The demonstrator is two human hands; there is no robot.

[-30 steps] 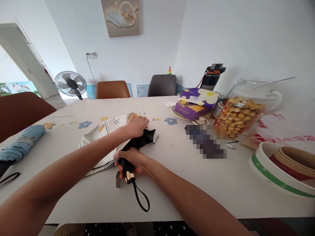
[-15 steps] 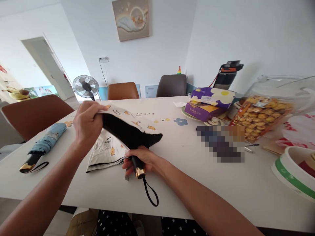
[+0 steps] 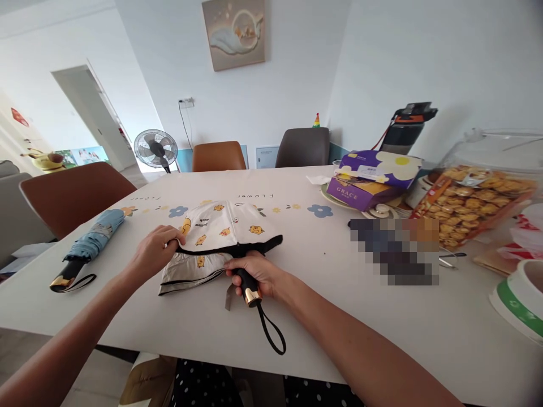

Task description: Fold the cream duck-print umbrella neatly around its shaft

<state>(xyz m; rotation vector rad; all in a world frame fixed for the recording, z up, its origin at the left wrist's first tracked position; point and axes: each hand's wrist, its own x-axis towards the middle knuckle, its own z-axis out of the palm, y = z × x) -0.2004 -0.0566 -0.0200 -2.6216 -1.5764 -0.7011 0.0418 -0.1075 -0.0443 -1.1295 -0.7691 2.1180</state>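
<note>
A folding umbrella (image 3: pixel 220 226) with white cloth, yellow duck prints and black edging lies loosely folded in front of me. My right hand (image 3: pixel 257 271) is wrapped round its black handle, which has a gold end and a black wrist loop. With its fingers closed, my left hand (image 3: pixel 159 249) pinches the left edge of an upper cloth panel. Under that panel another fold of the cloth rests on the table. To the left, apart from my hands, lies a rolled light blue umbrella (image 3: pixel 95 234) with a black and gold handle.
The white table (image 3: pixel 169 325) has printed flowers. On its right stand a purple box (image 3: pixel 356 189), a dark bottle (image 3: pixel 401 133), a clear jar of snacks (image 3: pixel 470 203) and a white-green tub (image 3: pixel 521 302). A pixelated patch hides something. Chairs (image 3: pixel 218 156) stand behind the table.
My left hand has lowered the raised cloth panel, so its printed outside now faces up and the black underside is mostly hidden. My right hand keeps its grip. The view has shifted slightly left.
</note>
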